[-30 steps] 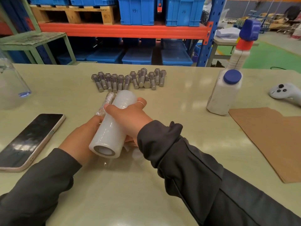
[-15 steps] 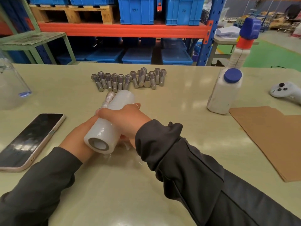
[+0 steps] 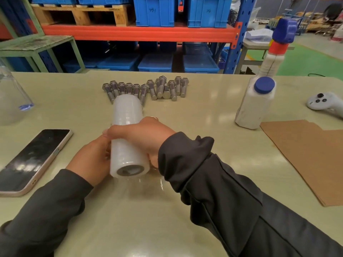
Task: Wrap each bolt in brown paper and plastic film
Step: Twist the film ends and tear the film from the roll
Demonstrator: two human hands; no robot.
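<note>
At frame centre the film roll (image 3: 128,138) is gripped by the right hand (image 3: 143,136), fingers curled over it. The left hand (image 3: 91,160) lies behind it; its grip cannot be told. Unwrapped bolts (image 3: 146,89) lie above. Film could bunch or tear if pulled unevenly.

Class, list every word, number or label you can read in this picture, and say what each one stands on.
"451" or similar, handwritten, uncertain: on the left blue crate on the rack.
"74" or similar, handwritten, uncertain: on the right blue crate.
Stamped print on the wooden pallet: too small to read.
A small mark on the white controller: too blurred to read.
The film roll, white bottle and phone: no legible text.
</note>
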